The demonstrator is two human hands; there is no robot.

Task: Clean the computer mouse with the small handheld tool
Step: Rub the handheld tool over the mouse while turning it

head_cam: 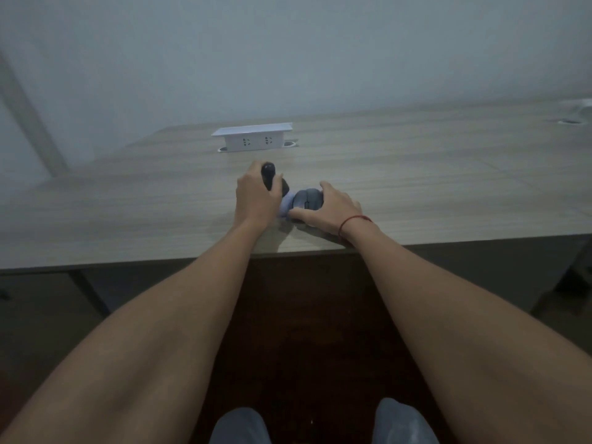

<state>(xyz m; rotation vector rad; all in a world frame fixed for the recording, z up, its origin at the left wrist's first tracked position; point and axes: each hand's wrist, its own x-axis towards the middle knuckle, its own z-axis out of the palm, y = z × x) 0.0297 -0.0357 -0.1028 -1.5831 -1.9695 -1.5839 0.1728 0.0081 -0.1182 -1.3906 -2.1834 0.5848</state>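
A grey computer mouse [308, 201] lies on the wooden desk [416, 174] near its front edge. My right hand [330, 208] cups it from the right, thumb at its near side and fingers over its far side. My left hand [254, 200] is closed around a small black handheld tool [270, 179], its handle end sticking up past my fingers. The tool's pale bluish head [286, 207] rests on the desk against the mouse's left side. Part of the tool is hidden under my left hand.
A white pop-up socket box [253, 137] stands raised from the desk behind my hands. A cable hole [570, 122] sits at the far right. The desk's front edge runs just below my wrists, with dark floor and my knees beneath.
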